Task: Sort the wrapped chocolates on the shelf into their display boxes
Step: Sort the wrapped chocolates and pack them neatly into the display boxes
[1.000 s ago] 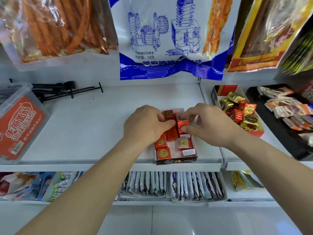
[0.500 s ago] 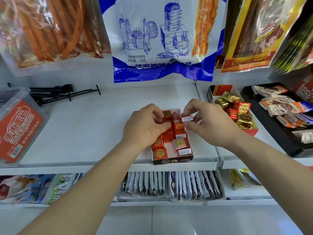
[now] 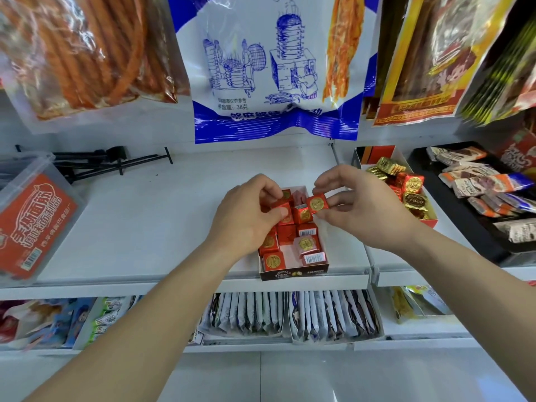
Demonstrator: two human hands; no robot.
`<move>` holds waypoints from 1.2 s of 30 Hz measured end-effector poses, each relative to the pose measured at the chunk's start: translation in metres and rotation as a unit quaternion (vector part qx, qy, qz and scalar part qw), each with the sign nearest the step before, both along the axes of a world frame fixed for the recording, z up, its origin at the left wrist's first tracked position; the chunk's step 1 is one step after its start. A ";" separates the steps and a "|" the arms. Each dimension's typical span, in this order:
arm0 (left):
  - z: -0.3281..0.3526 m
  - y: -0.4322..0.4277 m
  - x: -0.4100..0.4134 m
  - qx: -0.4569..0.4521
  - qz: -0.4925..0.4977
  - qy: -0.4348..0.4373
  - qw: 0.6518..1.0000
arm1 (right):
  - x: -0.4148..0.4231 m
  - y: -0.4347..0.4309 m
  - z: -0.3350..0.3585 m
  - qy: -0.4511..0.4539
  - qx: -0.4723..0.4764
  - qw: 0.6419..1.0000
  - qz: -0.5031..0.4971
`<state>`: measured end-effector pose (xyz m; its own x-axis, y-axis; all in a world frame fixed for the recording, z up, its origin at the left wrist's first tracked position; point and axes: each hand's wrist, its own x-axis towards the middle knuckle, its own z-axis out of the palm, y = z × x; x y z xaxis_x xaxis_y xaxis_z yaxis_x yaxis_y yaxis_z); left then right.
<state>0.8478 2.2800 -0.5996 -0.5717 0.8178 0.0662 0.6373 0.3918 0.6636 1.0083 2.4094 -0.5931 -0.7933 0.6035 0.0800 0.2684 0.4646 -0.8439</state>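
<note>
On the white shelf [image 3: 145, 227], near its front edge, stands the box [image 3: 293, 275]. The right grip [image 3: 362, 210] pinches one chocolate [image 3: 317, 203] above it; the left grip [image 3: 246, 216] pinches a second chocolate [image 3: 282, 209] inside. Probably light and foil-slippery: hold by opposite flat faces.

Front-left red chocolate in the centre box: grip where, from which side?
Probably from above. The front-left red chocolate lies flat, gold seal up, tucked into the display box corner. Bare floor shows only on its right, so put one finger there, the other along its left top edge.
</note>
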 end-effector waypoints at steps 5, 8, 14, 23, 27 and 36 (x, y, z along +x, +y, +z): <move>0.017 -0.007 0.005 0.113 0.011 -0.170 0.979 | 0.000 -0.008 0.007 0.060 -0.075 0.995 -0.013; 0.015 -0.011 0.009 0.116 0.002 -0.220 0.969 | 0.000 -0.010 0.011 0.083 -0.110 0.990 -0.009; 0.018 -0.012 0.011 0.113 0.012 -0.301 0.947 | 0.000 -0.010 0.010 0.082 -0.087 0.993 0.012; 0.016 -0.009 0.009 0.113 -0.015 -0.369 0.922 | -0.004 -0.009 0.005 0.085 -0.086 0.992 0.034; 0.015 -0.009 0.010 0.110 -0.028 -0.384 0.917 | -0.005 -0.010 0.004 0.087 -0.082 0.992 0.040; 0.015 -0.013 0.004 0.097 -0.029 -0.378 0.920 | -0.011 -0.015 0.003 0.080 -0.004 0.997 0.014</move>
<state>0.8520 2.2674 -0.5846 -0.4697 0.8634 -0.1841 -0.0189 0.1987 0.9799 0.9973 2.3948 -0.5904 -0.7877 0.5818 0.2026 0.1162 0.4632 -0.8786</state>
